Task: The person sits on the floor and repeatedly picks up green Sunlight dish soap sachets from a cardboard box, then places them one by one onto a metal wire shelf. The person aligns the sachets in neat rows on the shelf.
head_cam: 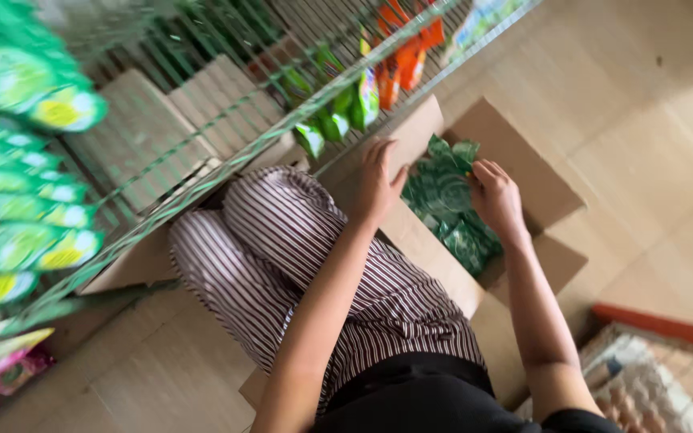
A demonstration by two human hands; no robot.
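The left hand (377, 180) rests flat and open on the cardboard box (523, 152) flap, bracing it; the right hand (495, 196) closes on green packets (447, 212) inside (grip partly hidden). Best to lift a few at once, below the wire shelf (202, 172).

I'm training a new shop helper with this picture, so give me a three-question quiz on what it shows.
1. True or false: the right hand is in the cardboard box.
2. What colour are the packets in the box?
3. The left hand rests on: A) the box's flap, B) the wire shelf, C) the floor.

Key: 1 true; 2 green; 3 A.
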